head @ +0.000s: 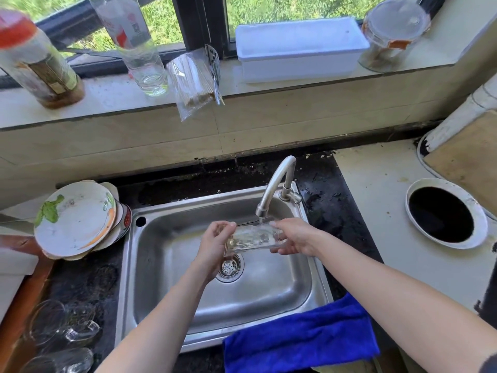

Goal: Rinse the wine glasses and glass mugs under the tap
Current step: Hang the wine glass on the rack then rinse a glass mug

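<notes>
So the person is standing at a stainless steel sink and holding a clear drinking glass sideways right under the curved steel tap, with a thin stream of water landing on the end nearest the right hand. The left hand is gripping one end with its fingers curled round it, and the right hand is gripping the other end the same way. Both hands are hovering over the middle of the basin, and the glass is sitting just above the round drain strainer. Honestly can't tell whether it's a mug or a wine glass, it's all wet and shiny and the hands are covering both ends.

On the dark speckled surface left of the sink, a couple of clear glass mugs are waiting down in the bottom-left corner. A stack of white plates with a green and orange pattern is sitting at the sink's back-left corner. A bright blue cloth is draping over the front-right rim of the sink.

Up on the pale windowsill a white plastic tub, a lidded glass jar and a clear bag of wooden skewers are lining up along the window
</notes>
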`<state>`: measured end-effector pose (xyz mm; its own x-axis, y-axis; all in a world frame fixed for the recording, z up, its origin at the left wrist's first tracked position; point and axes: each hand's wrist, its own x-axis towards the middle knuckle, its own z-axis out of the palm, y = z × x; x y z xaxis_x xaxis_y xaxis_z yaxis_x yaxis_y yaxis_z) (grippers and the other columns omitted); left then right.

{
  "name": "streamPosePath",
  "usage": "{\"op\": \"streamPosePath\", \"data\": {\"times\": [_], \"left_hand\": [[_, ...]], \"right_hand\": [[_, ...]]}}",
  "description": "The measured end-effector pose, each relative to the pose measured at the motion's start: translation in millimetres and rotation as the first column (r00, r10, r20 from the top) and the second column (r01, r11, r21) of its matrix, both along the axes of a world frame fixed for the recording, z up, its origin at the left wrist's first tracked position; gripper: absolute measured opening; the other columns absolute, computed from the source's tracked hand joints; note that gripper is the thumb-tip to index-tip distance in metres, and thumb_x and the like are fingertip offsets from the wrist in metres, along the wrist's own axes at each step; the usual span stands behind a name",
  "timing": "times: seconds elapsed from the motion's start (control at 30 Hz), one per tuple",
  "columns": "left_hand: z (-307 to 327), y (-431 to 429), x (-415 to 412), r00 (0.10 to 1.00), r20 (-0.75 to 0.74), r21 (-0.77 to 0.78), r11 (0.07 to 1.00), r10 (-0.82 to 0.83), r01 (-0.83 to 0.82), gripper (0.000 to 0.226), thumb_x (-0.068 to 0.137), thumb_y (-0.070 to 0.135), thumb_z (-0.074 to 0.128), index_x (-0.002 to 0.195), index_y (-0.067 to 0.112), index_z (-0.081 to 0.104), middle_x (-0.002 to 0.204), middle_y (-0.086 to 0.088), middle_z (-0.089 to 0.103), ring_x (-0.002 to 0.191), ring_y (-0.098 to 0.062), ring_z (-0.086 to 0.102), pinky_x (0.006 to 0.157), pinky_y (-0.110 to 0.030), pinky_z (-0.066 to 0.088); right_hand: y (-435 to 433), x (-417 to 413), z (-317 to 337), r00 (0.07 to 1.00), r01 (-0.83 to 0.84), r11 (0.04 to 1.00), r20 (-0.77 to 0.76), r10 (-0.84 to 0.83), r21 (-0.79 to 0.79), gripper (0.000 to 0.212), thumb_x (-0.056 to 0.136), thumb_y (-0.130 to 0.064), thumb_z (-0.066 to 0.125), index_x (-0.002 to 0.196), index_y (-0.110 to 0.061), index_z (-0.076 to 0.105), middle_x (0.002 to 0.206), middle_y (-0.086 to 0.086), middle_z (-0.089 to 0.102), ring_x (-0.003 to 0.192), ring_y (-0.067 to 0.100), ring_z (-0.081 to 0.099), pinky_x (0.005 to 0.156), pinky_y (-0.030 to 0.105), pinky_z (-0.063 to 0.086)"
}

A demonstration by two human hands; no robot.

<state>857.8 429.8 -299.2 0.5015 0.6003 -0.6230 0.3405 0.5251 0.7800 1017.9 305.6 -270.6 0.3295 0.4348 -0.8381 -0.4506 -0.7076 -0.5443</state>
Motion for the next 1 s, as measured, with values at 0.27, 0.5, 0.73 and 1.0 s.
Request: {"op": "streamPosePath", "data": {"times": [0.27, 0.5, 0.73, 1.0], "left_hand": [[18.9, 15.6, -1.0, 0.97, -0.241, 0.602, 0.777, -0.042, 0.183, 0.022, 0.085, 0.04, 0.068, 0.099, 0.026, 0.058, 0.098, -0.001, 0.054, 0.089, -0.016, 0.054, 0.084, -0.032, 0.044], [16.3, 5.2, -4.5, 0.999, 0.032, -0.006, 0.999, 0.033, -0.033, 0.017, 0.093, 0.019, 0.06, 0.108, 0.013, 0.056, 0.099, -0.005, 0.056, 0.076, -0.018, 0.054, 0.063, -0.037, 0.051], [11.5, 15.6, 16.8, 0.968, -0.123, -0.138, 0.97, -0.219, 0.202, 0.02, 0.096, 0.017, 0.046, 0.107, 0.015, 0.063, 0.105, -0.012, 0.063, 0.081, -0.025, 0.06, 0.07, -0.038, 0.05], [22.7, 29.7, 54.8, 0.845, -0.287, -0.291, 0.882, -0.45, 0.371, 0.028, 0.084, 0.036, 0.053, 0.091, 0.008, 0.049, 0.086, -0.017, 0.059, 0.07, -0.035, 0.061, 0.068, -0.039, 0.055]], "right_hand": [[-11.0, -3.1, -13.5, 0.973, -0.06, 0.997, 0.228, 0.048, 0.045, 0.022, 0.093, -0.019, 0.057, 0.112, -0.01, 0.065, 0.102, 0.009, 0.064, 0.081, 0.016, 0.061, 0.049, 0.023, 0.046], [3.5, -16.4, 5.9, 0.976, -0.13, 0.921, 0.21, 0.055, 0.366, 0.006, 0.09, -0.014, 0.066, 0.095, -0.014, 0.069, 0.09, 0.004, 0.072, 0.086, 0.009, 0.066, 0.067, 0.027, 0.052], [-15.2, -13.7, -5.3, 0.203, -0.834, 0.551, 0.908, 0.366, -0.035, 0.006, 0.086, -0.018, 0.067, 0.086, -0.019, 0.072, 0.095, -0.001, 0.068, 0.083, 0.019, 0.064, 0.071, 0.035, 0.052], [-30.7, 1.4, -2.0, -0.524, -0.777, 0.271, 0.822, 0.221, -0.568, 0.012, 0.075, -0.015, 0.069, 0.071, -0.025, 0.063, 0.073, -0.013, 0.066, 0.095, 0.014, 0.058, 0.064, 0.031, 0.039]]}}
